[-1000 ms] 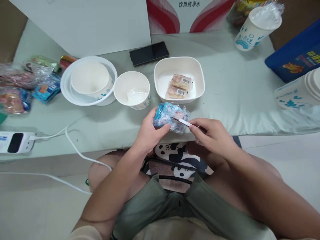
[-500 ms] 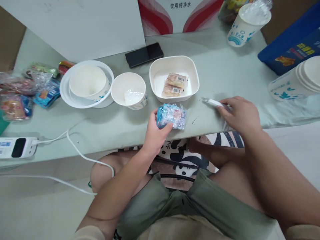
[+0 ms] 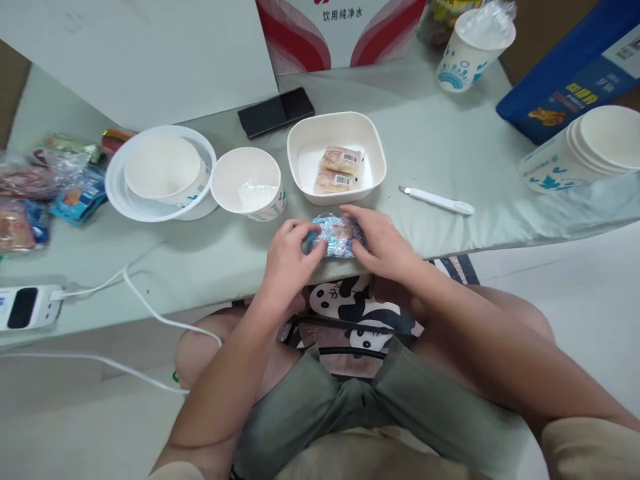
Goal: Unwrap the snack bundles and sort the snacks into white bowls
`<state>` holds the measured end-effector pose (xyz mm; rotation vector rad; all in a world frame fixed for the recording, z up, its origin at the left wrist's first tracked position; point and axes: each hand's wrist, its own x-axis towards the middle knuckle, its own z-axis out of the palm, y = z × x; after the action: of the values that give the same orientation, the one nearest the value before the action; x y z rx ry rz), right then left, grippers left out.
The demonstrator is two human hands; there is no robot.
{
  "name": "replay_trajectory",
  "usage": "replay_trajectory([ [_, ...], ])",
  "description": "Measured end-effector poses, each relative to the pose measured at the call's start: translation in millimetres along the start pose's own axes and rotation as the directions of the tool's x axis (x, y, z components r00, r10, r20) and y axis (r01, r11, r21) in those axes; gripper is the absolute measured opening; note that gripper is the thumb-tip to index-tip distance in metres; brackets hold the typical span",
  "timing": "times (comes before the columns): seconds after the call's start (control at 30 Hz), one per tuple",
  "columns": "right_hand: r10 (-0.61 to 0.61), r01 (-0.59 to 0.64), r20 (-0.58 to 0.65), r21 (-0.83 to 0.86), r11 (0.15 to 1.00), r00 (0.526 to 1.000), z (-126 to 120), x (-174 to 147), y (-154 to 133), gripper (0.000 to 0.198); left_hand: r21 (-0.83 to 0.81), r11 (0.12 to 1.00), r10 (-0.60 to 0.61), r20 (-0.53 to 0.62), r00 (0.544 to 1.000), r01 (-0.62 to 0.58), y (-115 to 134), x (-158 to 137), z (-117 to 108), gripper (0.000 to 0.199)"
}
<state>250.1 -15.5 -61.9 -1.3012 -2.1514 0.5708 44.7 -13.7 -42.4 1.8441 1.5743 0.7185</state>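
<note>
A blue snack packet (image 3: pixel 336 235) in crinkled clear wrap is at the table's front edge, gripped from both sides. My left hand (image 3: pixel 293 257) closes on its left end, and my right hand (image 3: pixel 383 245) on its right end. Just behind it stands a white square bowl (image 3: pixel 336 198) with two wrapped snack pieces (image 3: pixel 339 169) inside. To the right of the bowl lies a white utility knife (image 3: pixel 436 200), its blade end pointing left. A paper cup (image 3: pixel 249 162) with some clear plastic in it stands left of the bowl.
A white basin (image 3: pixel 113 180) holding an upturned paper container, a black phone (image 3: pixel 276 112), and several wrapped snacks (image 3: pixel 75 193) are farther left. A power strip (image 3: pixel 30 307) trails white cables. Stacked cups (image 3: pixel 565 160) and a blue bag (image 3: pixel 560 93) stand right.
My right hand has let go of the utility knife, leaving it on the table, and moved left onto the snack packet. My left hand keeps hold of the packet.
</note>
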Motion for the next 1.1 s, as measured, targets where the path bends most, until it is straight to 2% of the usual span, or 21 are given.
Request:
replay_trajectory([
  [0.17,0.052,-0.052,-0.008,-0.03,0.998,0.999,-9,2,1,0.045,-0.1,0.995,0.004,-0.021,1.0,-0.006,1,3,-2,0.011],
  [0.33,0.043,-0.047,-0.12,-0.028,0.999,0.992,-32,-10,11,0.023,-0.232,0.962,-0.164,-0.064,0.984,0.145,1,7,-17,0.011],
  [0.43,0.096,-0.108,-0.178,-0.059,0.992,0.979,-49,-19,30,0.021,-0.196,0.955,-0.244,-0.082,0.966,0.224,-6,10,-28,0.009],
  [0.53,0.172,-0.209,-0.214,-0.165,0.964,0.962,-64,-27,51,0.022,-0.074,0.956,-0.287,-0.022,0.958,0.285,-16,11,-37,0.008],
  [0.6,0.213,-0.287,-0.291,-0.24,0.927,0.933,-71,-30,57,0.025,-0.043,0.957,-0.287,0.005,0.958,0.287,-19,9,-39,0.009],
  [0.67,0.228,-0.337,-0.378,-0.25,0.908,0.897,-75,-29,51,0.029,-0.125,0.963,-0.24,-0.003,0.971,0.238,-19,8,-37,0.018],
  [0.73,0.19,-0.288,-0.386,-0.215,0.933,0.903,-73,-27,38,0.031,-0.201,0.968,-0.16,-0.027,0.987,0.152,-14,7,-32,0.026],
  [0.83,0.071,-0.114,-0.19,-0.226,0.967,0.979,-62,-22,15,0.032,-0.137,0.99,-0.029,-0.05,0.998,0.022,-5,8,-20,0.023],
  [0.93,0.082,-0.076,0.007,-0.315,0.946,0.997,-49,-19,8,0.049,-0.124,0.985,0.101,-0.143,0.985,-0.119,-2,9,-14,0.009],
  [1.0,0.102,-0.08,0.045,-0.346,0.935,0.994,-45,-19,10,0.039,-0.173,0.963,0.163,-0.231,0.959,-0.205,-3,9,-15,0.011],
  [1.1,0.041,-0.048,-0.028,-0.337,0.94,0.999,-47,-20,13,0.02,-0.25,0.931,0.186,-0.298,0.936,-0.265,-6,7,-19,0.012],
])
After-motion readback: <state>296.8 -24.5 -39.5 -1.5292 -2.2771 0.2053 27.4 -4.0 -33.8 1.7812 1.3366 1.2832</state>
